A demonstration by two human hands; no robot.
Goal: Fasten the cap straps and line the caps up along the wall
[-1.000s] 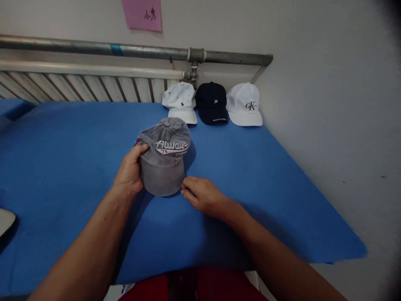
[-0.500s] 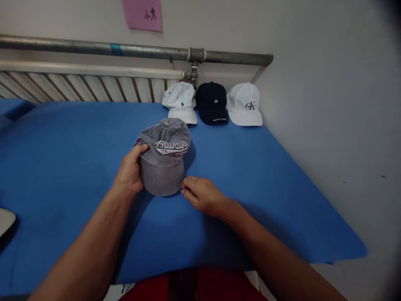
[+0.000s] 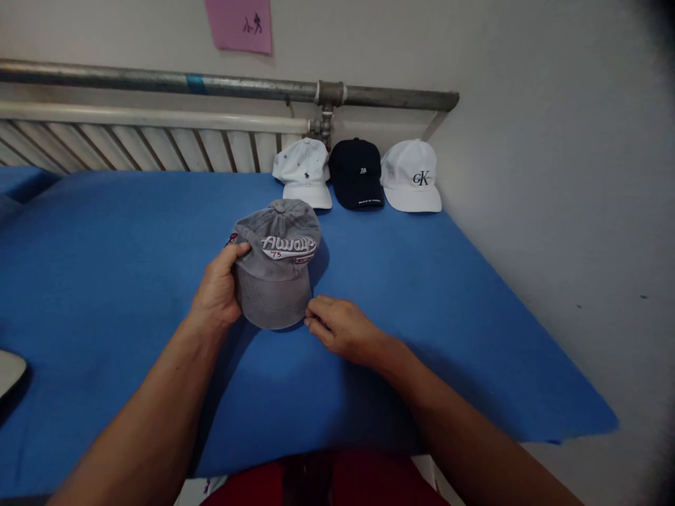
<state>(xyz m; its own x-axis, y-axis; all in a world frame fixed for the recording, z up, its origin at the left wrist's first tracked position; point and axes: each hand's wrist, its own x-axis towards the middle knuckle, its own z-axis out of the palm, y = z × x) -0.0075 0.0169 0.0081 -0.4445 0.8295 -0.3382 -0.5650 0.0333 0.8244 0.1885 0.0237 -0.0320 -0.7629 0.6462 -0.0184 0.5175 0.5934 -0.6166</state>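
A grey baseball cap (image 3: 277,267) with white "Always" lettering is held up over the blue table, its brim towards me. My left hand (image 3: 219,284) grips the cap's left side, thumb on the outside and the other fingers hidden behind or inside it. At the brim's right edge, my right hand (image 3: 340,327) has its fingertips closed in a pinch on the brim. Behind the grey cap stand three more caps in a row: a white cap with a small dark emblem (image 3: 304,169), a black cap (image 3: 356,172) and a white cap with dark letters (image 3: 414,176).
The blue table (image 3: 116,281) meets the wall on the right. A white radiator (image 3: 158,149) and a metal pipe (image 3: 253,86) run along the back. Part of a pale object (image 3: 9,371) shows at the left edge. A pink note (image 3: 240,28) hangs on the wall.
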